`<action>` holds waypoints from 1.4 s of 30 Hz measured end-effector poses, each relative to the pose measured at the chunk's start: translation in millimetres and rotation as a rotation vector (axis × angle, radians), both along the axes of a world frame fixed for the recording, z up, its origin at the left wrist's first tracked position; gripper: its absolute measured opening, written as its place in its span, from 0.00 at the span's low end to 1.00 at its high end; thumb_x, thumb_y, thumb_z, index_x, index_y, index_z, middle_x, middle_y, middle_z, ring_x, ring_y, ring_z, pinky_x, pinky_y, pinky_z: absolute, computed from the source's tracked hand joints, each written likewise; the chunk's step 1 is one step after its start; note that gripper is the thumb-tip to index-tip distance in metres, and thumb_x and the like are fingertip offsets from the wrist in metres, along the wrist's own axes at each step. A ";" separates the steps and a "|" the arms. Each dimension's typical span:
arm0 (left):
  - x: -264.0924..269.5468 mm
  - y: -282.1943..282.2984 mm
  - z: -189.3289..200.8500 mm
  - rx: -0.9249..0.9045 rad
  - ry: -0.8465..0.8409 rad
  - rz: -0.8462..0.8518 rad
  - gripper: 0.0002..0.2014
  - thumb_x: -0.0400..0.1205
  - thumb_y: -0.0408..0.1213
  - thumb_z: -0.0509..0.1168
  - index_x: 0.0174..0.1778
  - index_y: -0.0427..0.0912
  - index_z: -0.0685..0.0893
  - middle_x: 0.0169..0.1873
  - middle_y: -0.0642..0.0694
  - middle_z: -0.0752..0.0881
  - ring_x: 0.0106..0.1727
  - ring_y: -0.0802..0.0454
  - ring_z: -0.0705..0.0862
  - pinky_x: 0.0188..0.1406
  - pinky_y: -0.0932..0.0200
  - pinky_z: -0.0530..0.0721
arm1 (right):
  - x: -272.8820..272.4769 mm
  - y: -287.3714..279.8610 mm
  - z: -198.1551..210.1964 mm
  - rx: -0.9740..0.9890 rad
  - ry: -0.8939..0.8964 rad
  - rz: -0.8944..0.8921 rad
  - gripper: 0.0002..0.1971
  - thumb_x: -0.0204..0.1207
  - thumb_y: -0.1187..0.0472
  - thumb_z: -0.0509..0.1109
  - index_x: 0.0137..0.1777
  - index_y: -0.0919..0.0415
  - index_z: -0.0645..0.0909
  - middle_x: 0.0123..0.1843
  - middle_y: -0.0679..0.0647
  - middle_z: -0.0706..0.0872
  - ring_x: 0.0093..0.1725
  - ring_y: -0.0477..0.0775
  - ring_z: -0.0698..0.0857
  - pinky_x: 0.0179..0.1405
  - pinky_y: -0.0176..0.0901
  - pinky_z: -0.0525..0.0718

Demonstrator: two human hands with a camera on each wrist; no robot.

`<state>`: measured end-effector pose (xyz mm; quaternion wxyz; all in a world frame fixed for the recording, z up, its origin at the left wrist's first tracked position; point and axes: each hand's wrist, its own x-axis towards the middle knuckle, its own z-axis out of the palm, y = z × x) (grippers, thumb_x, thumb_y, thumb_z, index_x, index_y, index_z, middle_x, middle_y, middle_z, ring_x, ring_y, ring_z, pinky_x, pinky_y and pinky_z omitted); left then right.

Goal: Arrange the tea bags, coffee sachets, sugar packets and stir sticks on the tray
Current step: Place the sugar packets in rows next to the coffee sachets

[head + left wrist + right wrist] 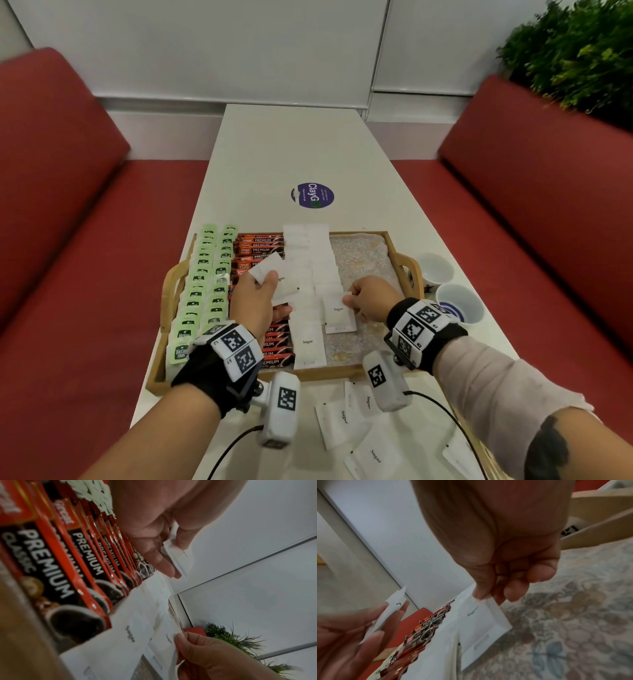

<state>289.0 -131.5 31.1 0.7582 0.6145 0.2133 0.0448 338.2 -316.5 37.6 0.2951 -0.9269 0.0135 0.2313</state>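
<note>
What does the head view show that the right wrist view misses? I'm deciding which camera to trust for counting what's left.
Only the head view shows the loose sugar packets lying on the table in front of the tray, the two cups beside it, and the green tea bags in rows. Only the right wrist view shows the right hand's fingertips pinching a packet's top edge. Both show the coffee sachets, the left hand holding packets, and the tray lining.
</note>
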 end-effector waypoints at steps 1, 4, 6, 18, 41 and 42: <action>-0.1 0.0 0.6 -0.002 0.000 0.000 0.10 0.87 0.35 0.58 0.62 0.43 0.78 0.53 0.46 0.85 0.48 0.48 0.87 0.27 0.62 0.87 | 0.6 2.4 -0.2 -0.006 0.007 0.001 0.17 0.81 0.59 0.67 0.30 0.57 0.71 0.34 0.53 0.80 0.40 0.56 0.80 0.48 0.47 0.80; -0.5 0.8 1.1 0.005 0.002 -0.003 0.08 0.87 0.35 0.58 0.60 0.45 0.78 0.53 0.47 0.86 0.50 0.47 0.87 0.28 0.61 0.88 | 4.0 9.9 -2.4 -0.021 0.026 -0.013 0.17 0.81 0.59 0.68 0.30 0.56 0.71 0.32 0.51 0.78 0.38 0.54 0.79 0.46 0.46 0.79; -0.8 1.9 0.7 0.015 0.008 -0.005 0.08 0.87 0.36 0.58 0.60 0.46 0.79 0.53 0.46 0.86 0.51 0.46 0.87 0.29 0.60 0.88 | 6.6 13.3 -5.1 -0.031 0.035 -0.033 0.16 0.80 0.58 0.69 0.30 0.56 0.71 0.31 0.51 0.78 0.36 0.54 0.79 0.49 0.47 0.81; -0.3 3.8 0.1 0.011 0.019 -0.011 0.09 0.86 0.35 0.60 0.61 0.44 0.79 0.53 0.46 0.86 0.49 0.47 0.87 0.26 0.62 0.87 | 12.3 15.6 -7.0 -0.064 0.016 -0.051 0.14 0.78 0.58 0.71 0.34 0.59 0.73 0.49 0.64 0.90 0.46 0.61 0.87 0.54 0.54 0.87; -0.3 -10.5 -2.2 0.190 -0.020 -0.114 0.10 0.79 0.35 0.70 0.56 0.43 0.83 0.49 0.45 0.89 0.48 0.48 0.89 0.29 0.60 0.86 | -8.5 23.4 25.8 0.419 -0.121 0.144 0.09 0.78 0.53 0.71 0.41 0.58 0.81 0.33 0.47 0.84 0.26 0.45 0.77 0.26 0.34 0.74; -1.4 -12.7 -1.4 0.188 -0.024 -0.129 0.09 0.80 0.35 0.69 0.55 0.43 0.83 0.49 0.45 0.89 0.47 0.48 0.89 0.28 0.60 0.87 | -9.2 22.8 25.4 0.413 -0.131 0.151 0.08 0.77 0.56 0.72 0.40 0.58 0.80 0.30 0.46 0.83 0.25 0.44 0.77 0.24 0.32 0.74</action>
